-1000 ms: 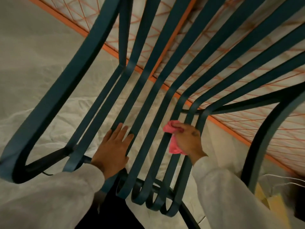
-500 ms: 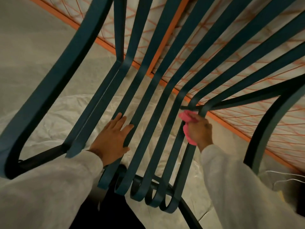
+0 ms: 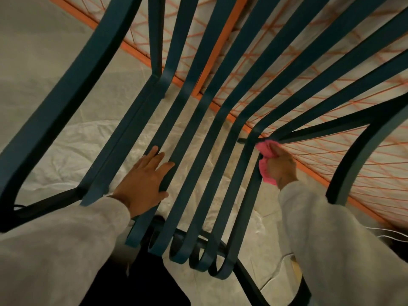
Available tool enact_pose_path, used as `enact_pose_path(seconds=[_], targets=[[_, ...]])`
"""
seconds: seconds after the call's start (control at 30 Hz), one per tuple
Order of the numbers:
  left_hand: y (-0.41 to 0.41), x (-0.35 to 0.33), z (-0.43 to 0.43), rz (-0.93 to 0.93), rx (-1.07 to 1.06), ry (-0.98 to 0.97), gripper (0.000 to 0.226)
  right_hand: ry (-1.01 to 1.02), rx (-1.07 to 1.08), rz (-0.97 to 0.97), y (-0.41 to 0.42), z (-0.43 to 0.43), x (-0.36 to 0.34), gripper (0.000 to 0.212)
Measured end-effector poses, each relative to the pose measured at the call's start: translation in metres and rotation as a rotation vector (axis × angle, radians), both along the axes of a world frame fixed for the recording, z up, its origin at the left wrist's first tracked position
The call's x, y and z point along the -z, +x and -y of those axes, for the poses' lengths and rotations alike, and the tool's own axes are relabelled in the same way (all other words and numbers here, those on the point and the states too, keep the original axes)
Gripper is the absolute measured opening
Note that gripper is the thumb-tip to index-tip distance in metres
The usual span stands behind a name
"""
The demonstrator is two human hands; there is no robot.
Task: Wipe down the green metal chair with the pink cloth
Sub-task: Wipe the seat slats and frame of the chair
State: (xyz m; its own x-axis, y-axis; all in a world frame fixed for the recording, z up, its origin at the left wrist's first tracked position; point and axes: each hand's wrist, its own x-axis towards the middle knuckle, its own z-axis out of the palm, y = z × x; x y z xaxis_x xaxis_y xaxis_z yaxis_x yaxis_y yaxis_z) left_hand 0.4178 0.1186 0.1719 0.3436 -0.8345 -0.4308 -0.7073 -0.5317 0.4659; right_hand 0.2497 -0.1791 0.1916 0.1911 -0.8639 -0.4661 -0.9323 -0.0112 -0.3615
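The right hand point(image 3: 281, 166) is clenched round the pink cloth point(image 3: 266, 151), which is bunched into a wad. One lobe pokes out above the knuckles and another hangs below the heel of the hand. The rest of the cloth is buried in the fist, so its full extent cannot be told. The upper lobe presses against the green metal chair point(image 3: 72, 85) at the bend where the right-most slats turn from seat to back, just beside a dark crossbar.

The left hand point(image 3: 143, 180) holds nothing. It lies flat, fingers straight and slightly spread, on the seat slats towards the left side, well apart from the cloth. Both wrists come out of pale sleeves point(image 3: 342, 239).

The chair fills the view. Its back slats run off the top edge, its wide left arm curves down to the left border, and the front ends of the seat slats curl under near the bottom. Its legs are mostly hidden.

Beneath it lies crinkled pale sheeting point(image 3: 66, 146). Behind the back slats stands a white panel crossed by orange lines point(image 3: 364, 168) and edged in orange. A thin white cord point(image 3: 386, 233) trails at the right. A yellowish shape low on the right is too cut off to identify.
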Motion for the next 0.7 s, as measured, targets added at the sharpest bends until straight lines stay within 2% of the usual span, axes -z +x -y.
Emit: enact_pose_path(seconds=[0.13,0.3,0.4,0.47,0.57,0.7], targets=[[0.0,-0.004,0.0,-0.008,0.004,0.038,0.081,-0.041,0.026,0.038,-0.033,-0.065,0.013,0.035],[-0.004,-0.014,-0.013,-0.037,0.037,0.112,0.081,-0.006,0.281,0.138,-0.088,-0.193,0.007,0.04],[-0.006,-0.034,-0.025,-0.103,0.031,0.126,0.075,0.065,0.457,0.178,-0.088,-0.209,-0.016,0.03],[-0.009,-0.055,-0.03,-0.229,-0.053,0.069,0.065,0.077,0.389,0.249,-0.075,-0.203,-0.039,0.028],[-0.011,-0.098,-0.028,-0.384,-0.21,-0.083,0.051,0.11,0.149,0.409,-0.034,-0.194,-0.088,0.035],[0.014,-0.179,-0.007,-0.565,-0.508,-0.325,0.053,0.117,-0.013,0.727,0.05,-0.187,-0.176,0.046]])
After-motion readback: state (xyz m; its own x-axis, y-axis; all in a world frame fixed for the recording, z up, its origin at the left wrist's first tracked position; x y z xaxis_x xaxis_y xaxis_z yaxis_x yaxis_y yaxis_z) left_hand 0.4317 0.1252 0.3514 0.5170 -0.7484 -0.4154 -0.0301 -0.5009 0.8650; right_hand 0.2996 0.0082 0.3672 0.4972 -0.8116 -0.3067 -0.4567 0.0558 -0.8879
